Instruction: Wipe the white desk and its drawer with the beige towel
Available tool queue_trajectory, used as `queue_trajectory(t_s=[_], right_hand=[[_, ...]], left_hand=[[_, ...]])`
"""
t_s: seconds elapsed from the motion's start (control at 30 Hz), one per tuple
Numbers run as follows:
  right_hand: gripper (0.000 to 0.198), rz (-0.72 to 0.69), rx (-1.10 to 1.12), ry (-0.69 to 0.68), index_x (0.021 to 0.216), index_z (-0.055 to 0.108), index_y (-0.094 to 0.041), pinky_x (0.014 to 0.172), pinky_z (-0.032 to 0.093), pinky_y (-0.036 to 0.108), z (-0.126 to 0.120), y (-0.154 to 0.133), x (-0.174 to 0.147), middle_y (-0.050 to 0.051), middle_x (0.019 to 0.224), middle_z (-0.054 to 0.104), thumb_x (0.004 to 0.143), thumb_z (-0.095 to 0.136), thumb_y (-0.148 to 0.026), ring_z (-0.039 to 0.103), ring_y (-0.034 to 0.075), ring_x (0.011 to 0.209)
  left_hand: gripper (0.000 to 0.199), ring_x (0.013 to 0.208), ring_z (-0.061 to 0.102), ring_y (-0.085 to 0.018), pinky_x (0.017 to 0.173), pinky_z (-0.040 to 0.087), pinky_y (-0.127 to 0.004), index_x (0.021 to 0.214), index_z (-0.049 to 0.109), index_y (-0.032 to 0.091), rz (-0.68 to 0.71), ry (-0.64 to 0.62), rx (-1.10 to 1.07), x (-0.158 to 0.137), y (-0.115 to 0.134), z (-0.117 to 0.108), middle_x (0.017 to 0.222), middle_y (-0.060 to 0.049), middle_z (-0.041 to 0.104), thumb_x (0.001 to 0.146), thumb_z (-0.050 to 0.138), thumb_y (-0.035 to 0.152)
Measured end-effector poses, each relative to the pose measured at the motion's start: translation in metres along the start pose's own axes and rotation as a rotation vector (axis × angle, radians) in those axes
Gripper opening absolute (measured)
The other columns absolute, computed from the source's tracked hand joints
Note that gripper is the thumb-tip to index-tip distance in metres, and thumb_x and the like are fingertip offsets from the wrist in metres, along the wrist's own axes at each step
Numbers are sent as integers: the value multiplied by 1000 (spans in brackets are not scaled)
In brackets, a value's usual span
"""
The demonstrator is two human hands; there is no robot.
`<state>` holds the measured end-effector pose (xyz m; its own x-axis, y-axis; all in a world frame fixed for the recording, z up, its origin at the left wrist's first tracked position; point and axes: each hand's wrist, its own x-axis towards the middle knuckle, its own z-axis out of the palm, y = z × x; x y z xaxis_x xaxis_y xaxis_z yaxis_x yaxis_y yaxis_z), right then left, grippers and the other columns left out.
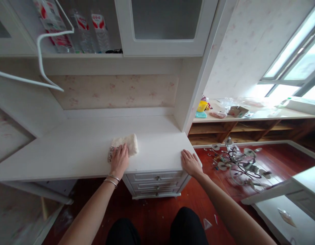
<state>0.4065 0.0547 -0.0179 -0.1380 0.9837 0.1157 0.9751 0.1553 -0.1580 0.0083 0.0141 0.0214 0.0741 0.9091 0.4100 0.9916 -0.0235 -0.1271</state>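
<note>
The left hand (119, 160) lies palm down on a cream cloth (124, 145), its fingers (116, 151) spread flat over the near end of the cloth and pressing it to the white table (78, 149); they rest on it rather than close around it. The cloth sits near the middle of the table, a little back from the front edge, folded into a thick pad with some dark print showing by the fingertips. 2 thin bracelets (111, 179) circle the left wrist.

The right hand (191, 163) is flat on the front right corner of the table, fingers released and holding nothing, well apart from the cloth.

Under the table, between the 2 arms, stands a white drawer unit (156, 183) with small metal knobs. Above, a shelf (81, 55) carries plastic bottles (82, 30) with red labels, beside a cabinet door (166, 27) with a frosted pane. A white hanger (41, 51) juts in at upper left. To the right, a window ledge (259, 114) holds a yellow cup (202, 105) and a small box (237, 111), and a tangled lamp fitting (236, 163) lies on the red wooden floor (198, 204).
</note>
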Motion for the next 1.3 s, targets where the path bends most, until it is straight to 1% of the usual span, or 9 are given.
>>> queue_trajectory(t_s=[0.1, 0.33, 0.5, 0.67, 0.83, 0.97, 1.1, 1.2, 1.3], right_hand=[[52, -2, -25, -28, 145, 40, -19, 118, 16, 47, 0, -4, 2, 7, 155, 36, 98, 24, -34, 29, 20, 143], [53, -1, -40, -27, 145, 39, -16, 118, 16, 48, -1, -4, 2, 8, 155, 36, 98, 23, -33, 30, 21, 142], [51, 8, -24, 8, 143, 41, -17, 117, 16, 47, -4, -8, -1, 8, 153, 40, 98, 24, -33, 33, 20, 140], [49, 17, 24, 53, 140, 44, -18, 117, 17, 47, -8, -11, 1, 9, 151, 43, 96, 28, -31, 35, 21, 139], [38, 32, 313, 119, 118, 63, -25, 113, 30, 41, -16, -7, -8, 5, 133, 60, 91, 36, -28, 50, 20, 124], [28, -28, 592, 287, 91, 67, -23, 93, 47, 38, -5, -24, -53, 7, 98, 69, 88, 39, -27, 59, 23, 101], [28, -70, 662, 63, 100, 66, -25, 81, 50, 33, 21, -63, -91, 5, 99, 70, 90, 40, -26, 64, 20, 90], [38, -81, 560, -187, 124, 60, -29, 85, 50, 36, 38, -89, -87, 7, 124, 65, 91, 41, -31, 67, 21, 96], [43, -109, 473, -345, 130, 58, -29, 90, 49, 39, 52, -107, -72, 9, 131, 62, 92, 40, -37, 65, 24, 109]], left_hand=[[51, 135, 39, -33, 111, 29, -51, 142, 47, 12, -18, -16, -16, -15, -4, -3, 145, -17, 47, 95, 28, 21], [57, 135, 36, -37, 103, 34, -59, 150, 33, 27, -19, -252, -64, -16, -25, -7, 149, -12, 42, 94, 35, 35], [63, 129, 39, -44, 101, 25, -71, 149, 33, 31, -83, -215, -4, -5, -6, -10, 139, -19, 47, 90, 43, 51], [65, 133, 32, -50, 99, 20, -76, 144, 39, 42, -61, -316, -31, 1, -3, -9, 147, -17, 37, 84, 46, 66], [61, 140, 29, -40, 109, 21, -66, 145, 42, 22, -86, -88, -13, -26, -3, -6, 152, -21, 30, 92, 41, 52], [57, 137, 35, -34, 112, 20, -62, 140, 45, 12, -133, 84, -24, -65, -8, -3, 146, -22, 39, 96, 35, 46], [67, 132, 40, -37, 110, 27, -60, 141, 39, 3, -232, 133, -17, -85, -20, 4, 136, -27, 47, 94, 36, 52], [72, 129, 42, -39, 107, 31, -59, 138, 41, -2, -225, 93, 27, -87, -27, 10, 128, -29, 52, 94, 32, 54], [74, 129, 42, -39, 105, 33, -58, 134, 44, -4, -178, 32, 60, -89, -34, 12, 129, -30, 52, 94, 29, 55]])
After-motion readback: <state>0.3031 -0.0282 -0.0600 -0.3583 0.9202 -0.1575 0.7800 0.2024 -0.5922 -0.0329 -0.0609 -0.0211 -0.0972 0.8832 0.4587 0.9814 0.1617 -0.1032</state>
